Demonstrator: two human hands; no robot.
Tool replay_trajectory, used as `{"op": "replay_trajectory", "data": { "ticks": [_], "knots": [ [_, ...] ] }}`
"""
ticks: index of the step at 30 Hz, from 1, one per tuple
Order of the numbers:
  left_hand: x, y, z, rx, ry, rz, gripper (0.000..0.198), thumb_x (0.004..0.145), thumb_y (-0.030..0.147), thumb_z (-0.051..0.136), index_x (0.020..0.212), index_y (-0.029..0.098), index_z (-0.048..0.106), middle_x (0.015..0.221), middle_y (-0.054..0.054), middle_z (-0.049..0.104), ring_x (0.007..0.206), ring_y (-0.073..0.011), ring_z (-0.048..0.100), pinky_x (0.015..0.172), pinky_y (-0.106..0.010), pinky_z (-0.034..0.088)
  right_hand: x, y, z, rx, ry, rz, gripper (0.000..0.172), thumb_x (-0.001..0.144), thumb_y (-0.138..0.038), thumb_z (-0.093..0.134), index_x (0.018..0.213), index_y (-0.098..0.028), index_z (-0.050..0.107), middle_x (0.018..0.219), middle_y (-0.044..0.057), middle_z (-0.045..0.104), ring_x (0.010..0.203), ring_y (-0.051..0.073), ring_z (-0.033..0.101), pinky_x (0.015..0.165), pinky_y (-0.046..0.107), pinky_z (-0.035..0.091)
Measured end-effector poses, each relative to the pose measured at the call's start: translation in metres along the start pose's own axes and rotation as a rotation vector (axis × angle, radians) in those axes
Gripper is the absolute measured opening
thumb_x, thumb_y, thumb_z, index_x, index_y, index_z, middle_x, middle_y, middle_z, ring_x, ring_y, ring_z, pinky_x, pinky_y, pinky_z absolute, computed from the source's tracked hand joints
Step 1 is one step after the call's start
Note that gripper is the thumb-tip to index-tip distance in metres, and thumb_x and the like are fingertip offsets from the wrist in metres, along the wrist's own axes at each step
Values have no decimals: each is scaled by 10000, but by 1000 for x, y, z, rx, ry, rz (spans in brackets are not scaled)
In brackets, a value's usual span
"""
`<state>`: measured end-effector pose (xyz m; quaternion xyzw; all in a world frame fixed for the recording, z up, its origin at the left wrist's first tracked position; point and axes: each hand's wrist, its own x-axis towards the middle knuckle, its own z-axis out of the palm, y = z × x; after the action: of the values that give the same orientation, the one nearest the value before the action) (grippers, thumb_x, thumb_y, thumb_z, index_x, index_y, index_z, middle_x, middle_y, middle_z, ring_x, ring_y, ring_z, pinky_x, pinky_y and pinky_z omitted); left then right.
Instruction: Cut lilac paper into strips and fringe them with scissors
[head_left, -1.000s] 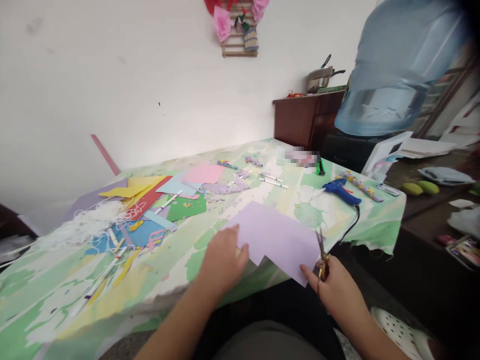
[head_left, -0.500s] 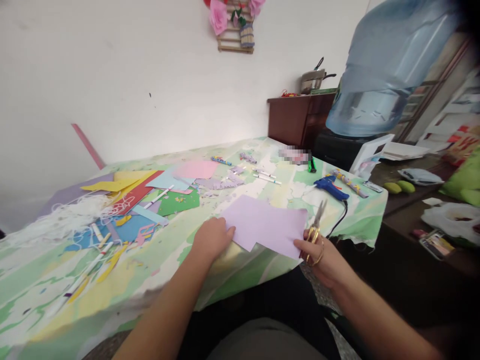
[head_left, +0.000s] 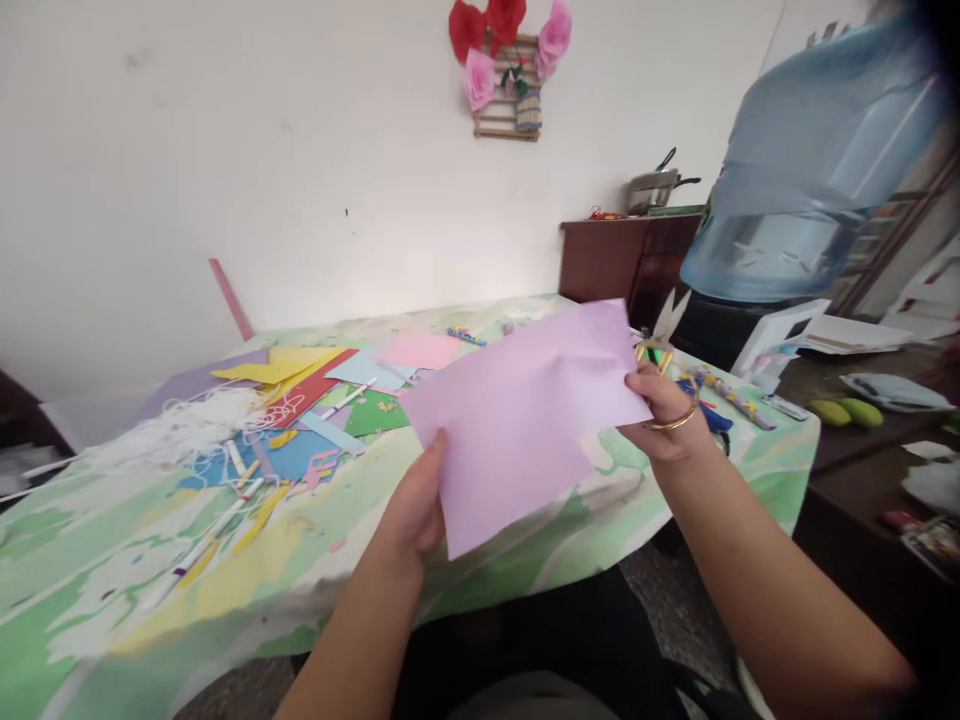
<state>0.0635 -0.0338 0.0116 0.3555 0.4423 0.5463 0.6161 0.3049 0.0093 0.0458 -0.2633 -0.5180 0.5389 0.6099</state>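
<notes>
A sheet of light purple paper [head_left: 517, 420] with a notch cut from its lower right is lifted above the table, tilted toward me. My left hand [head_left: 416, 500] pinches its left edge, thumb on the near face. At the right edge, my right hand [head_left: 667, 410] grips the paper between thumb and fingers. That same hand also carries a pair of scissors [head_left: 670, 318]; their gold handle loops round a finger and the blades point up, apart. Part of the handles is hidden behind the hand and the paper.
Coloured paper sheets [head_left: 300, 375], a tangle of white string [head_left: 202, 425] and several markers lie on the left of the cloth-covered table [head_left: 300, 600]. A blue glue gun [head_left: 712, 415] and a decorated stick [head_left: 739, 400] lie at the right. Beyond stands a large water bottle [head_left: 787, 190].
Both hands have raised the purple paper off the table and turned it, so its broad face is toward me. The scissors have risen with my right hand. The view has shifted left.
</notes>
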Motion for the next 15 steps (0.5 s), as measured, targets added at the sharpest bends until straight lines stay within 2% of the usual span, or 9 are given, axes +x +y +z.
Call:
{"op": "replay_trajectory", "data": {
  "ticks": [3, 6, 8, 12, 15],
  "knots": [
    [-15, -13, 0, -53, -251, -127, 246, 688, 312, 521, 857, 134, 529, 670, -50, 609, 563, -161, 576, 476, -277, 465, -14, 23, -27, -14, 49, 42, 199, 582, -248, 549, 772, -201, 512, 593, -24, 536, 513, 112, 503, 494, 242, 391],
    [-27, -35, 6, -59, -367, -250, 192, 659, 276, 556, 778, 130, 521, 611, -29, 594, 473, -126, 551, 394, -233, 436, -33, 30, -50, -59, 97, 89, 197, 589, -233, 561, 770, -199, 494, 590, -24, 513, 478, 102, 478, 438, 225, 357],
    [-32, -49, 13, 8, -353, -289, 164, 661, 265, 549, 723, 118, 511, 610, -38, 600, 454, -110, 543, 393, -219, 429, -43, 28, -62, -156, 175, 121, 207, 577, -232, 581, 747, -209, 465, 570, -42, 477, 446, 87, 444, 404, 210, 322],
    [-34, -72, 25, 163, -189, -312, 138, 672, 249, 523, 662, 116, 486, 542, -12, 574, 353, -60, 471, 319, -166, 344, -48, 22, -78, -344, 329, 139, 246, 557, -258, 602, 699, -210, 407, 542, -67, 408, 423, 71, 392, 381, 196, 277],
    [-32, -84, 30, 122, -118, -335, 147, 688, 261, 504, 641, 126, 466, 495, 9, 540, 344, -50, 446, 317, -162, 329, -55, 23, -81, -665, 553, 114, 221, 592, -326, 568, 656, -191, 406, 529, -55, 407, 441, 77, 375, 400, 207, 277]
  ]
}}
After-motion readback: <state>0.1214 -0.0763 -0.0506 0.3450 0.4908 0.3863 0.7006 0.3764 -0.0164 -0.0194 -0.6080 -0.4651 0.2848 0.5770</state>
